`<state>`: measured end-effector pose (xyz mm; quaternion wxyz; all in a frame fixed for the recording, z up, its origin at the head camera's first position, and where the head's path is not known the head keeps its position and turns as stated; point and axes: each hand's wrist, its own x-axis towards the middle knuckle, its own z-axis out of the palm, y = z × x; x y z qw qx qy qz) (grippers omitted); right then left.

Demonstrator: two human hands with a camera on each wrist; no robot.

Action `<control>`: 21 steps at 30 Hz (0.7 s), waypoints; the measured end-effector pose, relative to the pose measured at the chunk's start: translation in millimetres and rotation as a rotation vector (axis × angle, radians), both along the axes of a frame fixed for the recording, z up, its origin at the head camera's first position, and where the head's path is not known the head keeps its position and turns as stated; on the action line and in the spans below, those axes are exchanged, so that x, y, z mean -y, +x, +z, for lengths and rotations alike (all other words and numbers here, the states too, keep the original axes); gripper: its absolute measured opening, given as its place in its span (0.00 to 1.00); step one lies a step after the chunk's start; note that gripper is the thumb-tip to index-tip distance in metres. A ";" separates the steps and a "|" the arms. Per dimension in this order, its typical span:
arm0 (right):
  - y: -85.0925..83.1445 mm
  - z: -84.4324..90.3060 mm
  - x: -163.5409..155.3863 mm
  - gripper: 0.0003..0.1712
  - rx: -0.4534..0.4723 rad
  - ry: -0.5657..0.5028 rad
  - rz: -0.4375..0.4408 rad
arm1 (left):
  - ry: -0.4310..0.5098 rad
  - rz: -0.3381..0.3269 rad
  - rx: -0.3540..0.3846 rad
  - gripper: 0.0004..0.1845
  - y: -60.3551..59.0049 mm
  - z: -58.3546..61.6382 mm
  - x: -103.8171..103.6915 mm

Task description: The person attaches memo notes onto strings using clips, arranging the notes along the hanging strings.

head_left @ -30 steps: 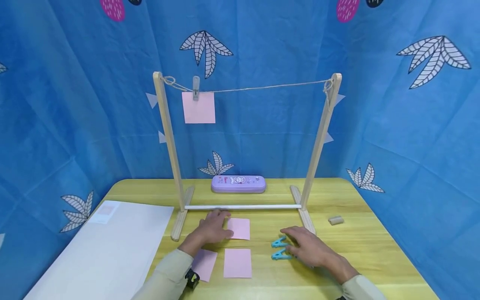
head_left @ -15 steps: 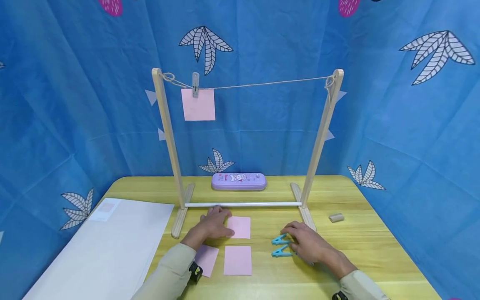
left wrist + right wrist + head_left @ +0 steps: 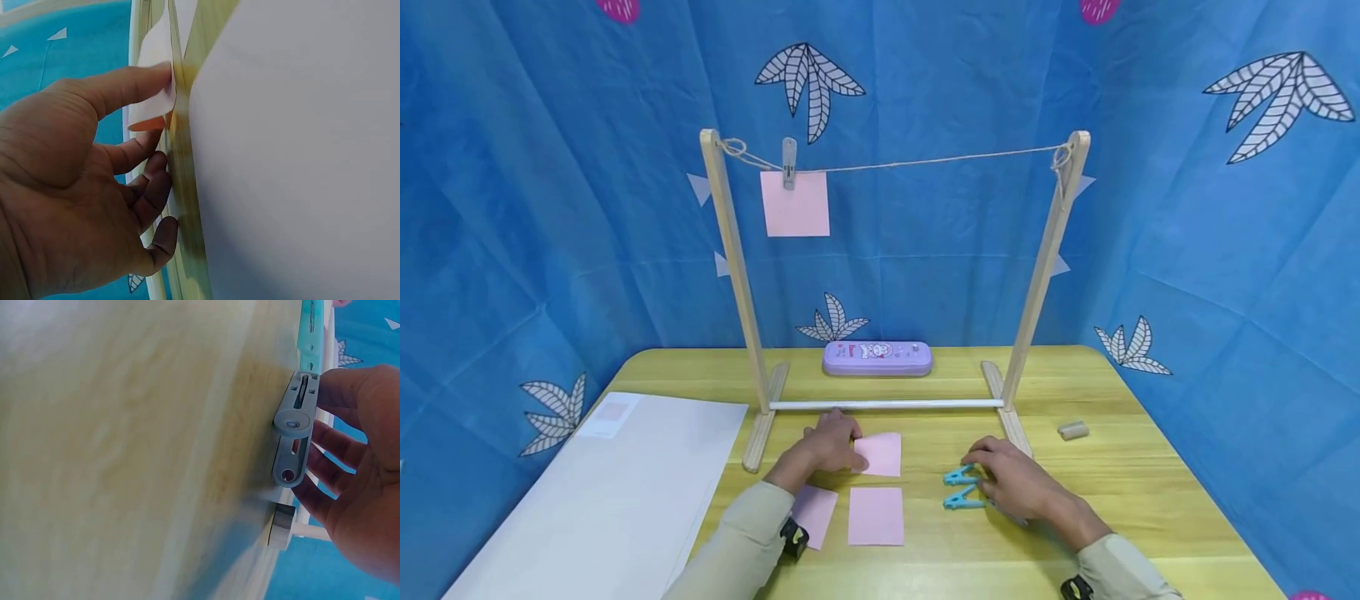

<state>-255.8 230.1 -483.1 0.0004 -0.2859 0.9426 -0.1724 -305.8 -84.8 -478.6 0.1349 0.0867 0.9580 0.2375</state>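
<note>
Yellow table (image 3: 1120, 500) seen from above and in front, with a wooden frame (image 3: 730, 275) standing across its middle and a string (image 3: 925, 161) stretched between the two posts. The left hand (image 3: 829, 446) lies just near of the frame's white crossbar (image 3: 887, 404), its thumb and fingers pinching the left edge of a pink note (image 3: 880, 454) and lifting that edge off the table (the left wrist view shows the paper (image 3: 153, 87) bent up against the thumb). Two more pink notes lie nearer: one (image 3: 876, 516) directly near of the held note, another (image 3: 815, 513) to its left, partly under the left sleeve. The right hand (image 3: 1011, 479) rests to the right, near the frame's right foot, fingers loosely curved over two blue pegs (image 3: 961, 486) lying side by side; the fingertips touch the pegs, but whether they grip one cannot be told. In the right wrist view a grey peg (image 3: 294, 428) lies flat on the table just beside the fingers (image 3: 325, 447). A fourth pink note (image 3: 795, 203) hangs from the string at far left, held by a pale peg (image 3: 788, 162). A purple pencil case (image 3: 877, 358) lies beyond the frame, a white sheet (image 3: 602, 492) covers the near left, and a small cylinder (image 3: 1072, 430) lies to the right.
</note>
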 end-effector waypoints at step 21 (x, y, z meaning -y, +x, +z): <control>-6.9 11.4 1.2 0.15 0.031 -0.158 -0.160 | 0.340 0.077 -0.114 0.36 2.3 7.5 6.4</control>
